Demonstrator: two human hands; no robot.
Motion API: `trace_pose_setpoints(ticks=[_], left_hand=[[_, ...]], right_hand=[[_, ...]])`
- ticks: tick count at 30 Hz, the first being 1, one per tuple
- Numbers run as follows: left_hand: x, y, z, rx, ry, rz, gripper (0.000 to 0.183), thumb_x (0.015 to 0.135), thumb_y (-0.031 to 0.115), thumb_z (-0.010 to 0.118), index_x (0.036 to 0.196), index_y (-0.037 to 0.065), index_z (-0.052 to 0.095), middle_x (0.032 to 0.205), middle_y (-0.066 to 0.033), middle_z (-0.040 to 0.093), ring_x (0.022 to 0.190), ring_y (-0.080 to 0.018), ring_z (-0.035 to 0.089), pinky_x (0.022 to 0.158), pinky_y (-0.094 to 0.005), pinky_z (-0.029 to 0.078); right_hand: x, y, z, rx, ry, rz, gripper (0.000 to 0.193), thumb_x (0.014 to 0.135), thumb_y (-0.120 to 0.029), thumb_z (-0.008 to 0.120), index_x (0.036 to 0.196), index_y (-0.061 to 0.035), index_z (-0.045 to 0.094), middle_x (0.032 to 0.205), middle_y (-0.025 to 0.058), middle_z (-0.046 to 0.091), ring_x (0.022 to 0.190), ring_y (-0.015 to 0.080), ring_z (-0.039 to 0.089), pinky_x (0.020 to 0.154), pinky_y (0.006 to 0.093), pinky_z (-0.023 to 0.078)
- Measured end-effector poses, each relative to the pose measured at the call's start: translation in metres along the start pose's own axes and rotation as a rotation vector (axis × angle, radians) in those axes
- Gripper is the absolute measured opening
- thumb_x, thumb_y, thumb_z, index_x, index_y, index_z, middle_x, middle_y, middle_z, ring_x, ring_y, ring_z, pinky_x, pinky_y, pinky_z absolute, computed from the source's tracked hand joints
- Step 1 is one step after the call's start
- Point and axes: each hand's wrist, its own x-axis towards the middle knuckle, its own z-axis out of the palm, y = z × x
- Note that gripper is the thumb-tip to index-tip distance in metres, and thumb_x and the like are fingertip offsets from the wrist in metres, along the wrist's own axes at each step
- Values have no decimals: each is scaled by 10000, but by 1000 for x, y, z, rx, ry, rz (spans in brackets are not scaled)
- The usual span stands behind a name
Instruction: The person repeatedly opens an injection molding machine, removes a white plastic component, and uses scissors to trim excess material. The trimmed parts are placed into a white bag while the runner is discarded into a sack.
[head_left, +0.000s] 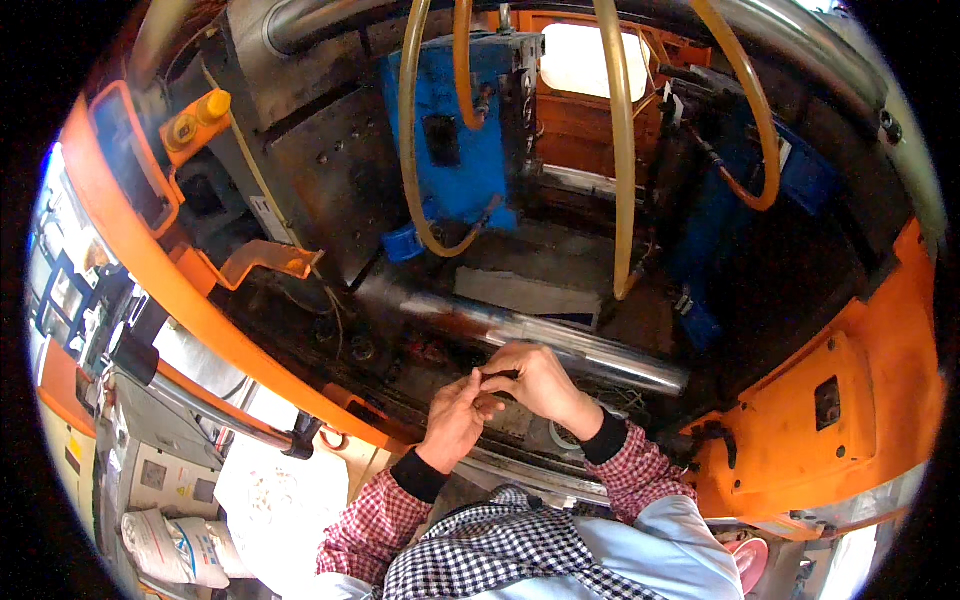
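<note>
My left hand (456, 418) and my right hand (536, 381) meet at the fingertips in front of the lower chrome bar (560, 347). Both are closed in a pinch. Between the fingers shows something small and dark, too little of it to name. Behind my hands is the open inside of a machine, with a blue mould half (455, 150) on the left and another blue block (705, 235) in shadow on the right. Yellowish hoses (622, 150) loop down to both blocks.
An orange door frame (215, 325) curves along the left, and an orange panel (800, 420) with a black handle stands at right. A yellow switch (200, 120) sits upper left. White sacks (175, 548) and a white surface (275, 500) with small pieces lie lower left.
</note>
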Motion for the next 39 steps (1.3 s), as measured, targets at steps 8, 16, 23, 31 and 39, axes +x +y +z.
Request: trace_pose_setpoints(ticks=[8,16,23,31,39], left_hand=[[-3,6,3,30,-73,24,344,936,335,444,985,15,562,902,-57,621,761,-149,618,598,-220,452],[-9,12,1,76,8,-7,413,923,343,473,1112,-20,530,1051,-118,619,770,-143,597,675,-239,430],[-17,3,-10,125,102,-37,423,924,336,476,1139,-27,516,1074,-126,614,777,-160,607,673,-244,449],[-32,10,-8,150,189,-69,389,948,288,436,1148,-39,504,1078,-142,605,808,-164,592,698,-260,458],[-27,4,-19,72,249,-61,296,933,255,468,1050,-4,553,1003,-136,633,734,-152,593,661,-253,480]], right_hand=[[-6,0,3,-145,44,-184,98,700,-103,653,749,-19,640,803,96,606,737,282,562,668,373,474],[27,24,-14,195,345,108,79,876,-55,539,842,14,522,905,114,624,814,128,595,701,279,489],[149,106,-62,458,822,41,117,813,-15,599,901,62,610,775,98,636,741,112,590,680,253,471],[245,214,-96,344,954,120,167,779,-68,658,913,30,669,844,144,652,781,213,638,695,312,496],[256,210,-93,-307,965,134,143,781,-77,645,893,5,680,890,163,644,834,274,624,741,354,478]])
